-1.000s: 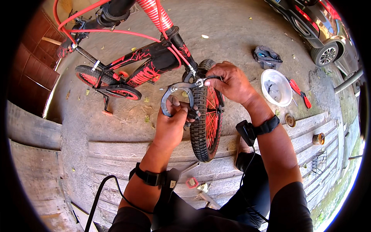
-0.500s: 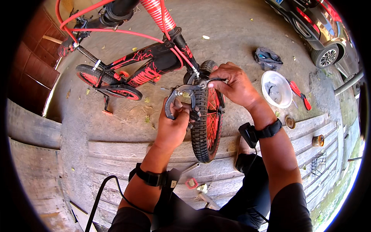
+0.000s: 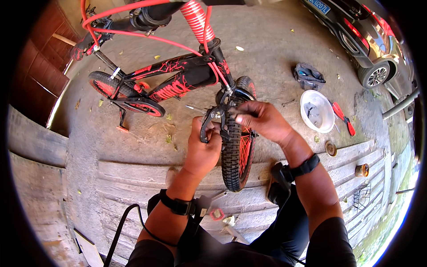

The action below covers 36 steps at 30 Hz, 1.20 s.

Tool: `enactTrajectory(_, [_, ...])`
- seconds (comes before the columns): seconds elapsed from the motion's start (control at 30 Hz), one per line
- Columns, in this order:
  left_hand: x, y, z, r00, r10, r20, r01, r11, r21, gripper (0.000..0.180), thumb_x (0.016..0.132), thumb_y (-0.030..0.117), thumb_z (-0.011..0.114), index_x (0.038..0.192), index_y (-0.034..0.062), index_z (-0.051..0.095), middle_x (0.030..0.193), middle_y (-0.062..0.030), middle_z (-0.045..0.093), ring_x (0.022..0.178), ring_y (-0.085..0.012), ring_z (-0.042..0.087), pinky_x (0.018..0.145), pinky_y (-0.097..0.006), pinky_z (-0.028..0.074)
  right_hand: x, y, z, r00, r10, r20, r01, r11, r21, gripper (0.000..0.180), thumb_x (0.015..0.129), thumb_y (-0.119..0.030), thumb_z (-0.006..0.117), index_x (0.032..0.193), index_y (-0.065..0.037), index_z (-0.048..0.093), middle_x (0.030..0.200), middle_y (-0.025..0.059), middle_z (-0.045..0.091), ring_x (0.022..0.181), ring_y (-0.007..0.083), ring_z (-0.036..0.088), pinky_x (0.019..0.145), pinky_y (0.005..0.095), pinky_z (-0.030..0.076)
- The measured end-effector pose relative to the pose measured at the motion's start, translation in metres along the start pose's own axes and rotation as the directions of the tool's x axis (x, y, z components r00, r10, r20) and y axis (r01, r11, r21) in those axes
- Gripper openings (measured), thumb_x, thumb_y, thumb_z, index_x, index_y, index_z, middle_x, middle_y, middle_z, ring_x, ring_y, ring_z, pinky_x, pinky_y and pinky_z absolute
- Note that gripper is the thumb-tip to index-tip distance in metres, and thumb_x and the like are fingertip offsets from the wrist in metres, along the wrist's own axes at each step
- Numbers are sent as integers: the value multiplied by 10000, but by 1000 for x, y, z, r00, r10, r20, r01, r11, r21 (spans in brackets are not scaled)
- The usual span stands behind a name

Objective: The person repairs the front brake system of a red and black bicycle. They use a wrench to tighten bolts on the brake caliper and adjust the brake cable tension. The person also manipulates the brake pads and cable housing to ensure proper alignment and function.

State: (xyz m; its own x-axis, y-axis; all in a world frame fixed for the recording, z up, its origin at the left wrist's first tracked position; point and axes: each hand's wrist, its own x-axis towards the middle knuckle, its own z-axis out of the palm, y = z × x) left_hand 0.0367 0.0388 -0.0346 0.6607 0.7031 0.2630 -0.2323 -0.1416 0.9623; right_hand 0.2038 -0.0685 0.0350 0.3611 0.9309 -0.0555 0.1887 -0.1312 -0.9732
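Head view: a dark brake caliper (image 3: 207, 123) with curved arms sits near the centre of the frame, just left of the top of the knobbly front tyre (image 3: 232, 162) and below the fork. The left hand (image 3: 201, 149) has closed around the caliper's lower part, thumb and curled fingers pinching it against the tyre's left side. The right hand (image 3: 267, 122) is at the caliper's right end, over the tyre, thumb and fingers drawn nearly together; whether they pinch a small part cannot be told, as the fingertips are blurred. A thin rod (image 3: 195, 108) sticks out to the left of the caliper.

Up and left from there runs the black-and-red bicycle frame (image 3: 189, 80), with red cables (image 3: 149, 36) looping across the upper left and the rear wheel (image 3: 106, 84) at left. Red spokes (image 3: 244, 153) show on the front wheel's right side.

Right of centre, a white bowl (image 3: 328, 123) stands on the ground beside a red-and-black tool (image 3: 350, 127), with a dark open bag (image 3: 310, 80) above. A can (image 3: 362, 170) stands on pale boards (image 3: 133, 172) at lower right, near a wire rack (image 3: 362, 196). A car (image 3: 356, 42) fills the upper right corner.
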Motion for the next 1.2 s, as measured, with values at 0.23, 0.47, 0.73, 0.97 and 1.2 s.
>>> enactTrajectory(0.23, [-3,-1,1,999,40,-34,-39,998,40,222,831,-83,519,989,53,443,781,-2,495,669,-76,457,612,-244,414,0,20,22,995,-66,-69,73,991,114,193,888,-116,674,1042,-1,657,915,-8,658,839,61,556,775,245,470])
enactTrajectory(0.47, [-6,-5,-2,995,80,-55,-73,989,129,210,830,-68,526,979,54,442,766,-39,515,643,-100,462,598,-260,425,6,27,33,964,-89,-249,133,977,166,109,881,-60,662,974,-5,678,850,-24,662,776,41,537,691,234,462])
enactTrajectory(0.73, [-7,8,5,993,105,-58,-91,975,205,197,834,-47,539,984,41,447,756,-64,529,626,-148,517,586,-301,445,14,37,38,914,-95,-394,143,985,96,78,874,-36,661,940,2,679,845,-1,667,771,56,559,693,234,472])
enactTrajectory(0.97, [-9,9,5,985,162,-63,-143,961,235,198,838,-28,551,993,30,442,703,-109,547,576,-210,548,563,-332,455,18,34,42,911,-16,-413,122,965,232,55,882,-43,657,914,-3,679,823,6,671,733,55,567,663,225,478])
enactTrajectory(1.2, [-12,14,3,995,96,-34,-82,951,297,213,839,-59,550,975,48,427,828,-45,579,672,-80,508,615,-235,437,17,33,46,930,109,-351,47,911,409,45,882,-65,666,900,-27,681,778,-13,655,652,46,548,586,210,444])
